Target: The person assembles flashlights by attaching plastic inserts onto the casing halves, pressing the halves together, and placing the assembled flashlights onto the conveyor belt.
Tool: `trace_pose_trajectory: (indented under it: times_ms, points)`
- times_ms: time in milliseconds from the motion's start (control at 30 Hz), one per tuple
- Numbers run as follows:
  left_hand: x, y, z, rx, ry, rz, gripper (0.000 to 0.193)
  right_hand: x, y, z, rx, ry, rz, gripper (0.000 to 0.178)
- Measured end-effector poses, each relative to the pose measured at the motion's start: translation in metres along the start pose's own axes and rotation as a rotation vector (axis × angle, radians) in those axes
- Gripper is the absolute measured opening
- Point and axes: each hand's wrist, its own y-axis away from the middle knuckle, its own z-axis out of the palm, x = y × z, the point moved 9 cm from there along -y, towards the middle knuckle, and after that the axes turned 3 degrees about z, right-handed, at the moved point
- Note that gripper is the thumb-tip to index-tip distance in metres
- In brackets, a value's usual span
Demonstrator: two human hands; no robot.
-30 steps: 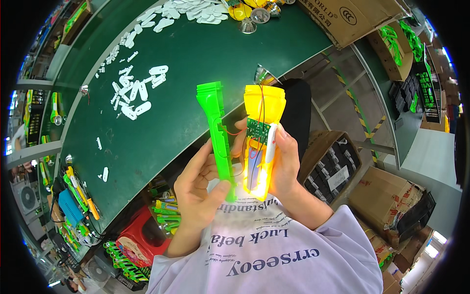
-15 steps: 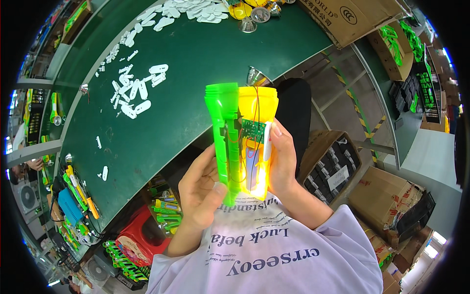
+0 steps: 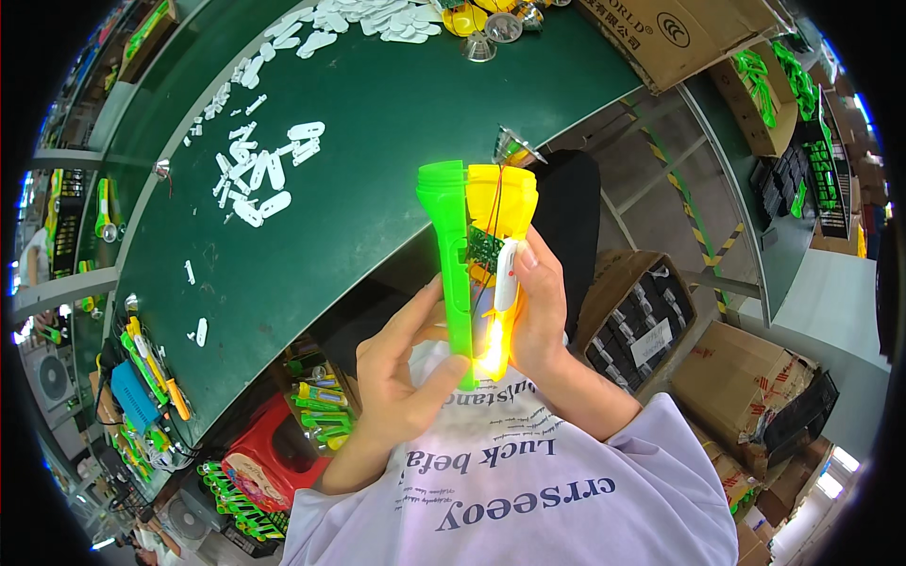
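My left hand grips the green flashlight half-shell near its lower end, thumb in front and fingers behind. Upright beside it, the yellow flashlight half-shell is held in my right hand, thumb along its edge. The two halves stand edge to edge with a gap between them. Inside the yellow half are a green circuit board and thin red and black wires. A white strip runs along its edge, and its lower end glows brightly. A silvery reflector cup sits beyond the wide top end by the wires.
White plastic pieces lie scattered on the green table. More reflectors and a carton are at its far side. A red stool stands lower left. To the right is an open box of black parts.
The green half-shell has moved right and turned, so its outer side shows more. The yellow half has turned toward it, narrowing the opening. The reflector has shifted right.
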Motion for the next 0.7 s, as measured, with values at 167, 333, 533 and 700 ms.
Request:
trace_pose_trajectory:
  times_ms: [167,333,533,700]
  points:
    - [0.007,-0.001,0.003,-0.008,-0.156,0.042,0.064,-0.001,-0.001,-0.002,0.024,0.007,-0.034,0.039]
    - [0.008,-0.002,0.006,-0.025,-0.247,0.054,0.061,-0.002,-0.001,-0.005,0.057,0.088,-0.055,0.035]
    - [0.009,-0.005,0.009,-0.017,-0.314,0.058,0.058,0.0,-0.002,-0.009,0.076,0.115,-0.022,0.035]
    - [-0.008,-0.005,0.006,0.047,-0.099,-0.102,0.057,-0.003,0.0,-0.007,0.076,0.106,-0.038,0.035]
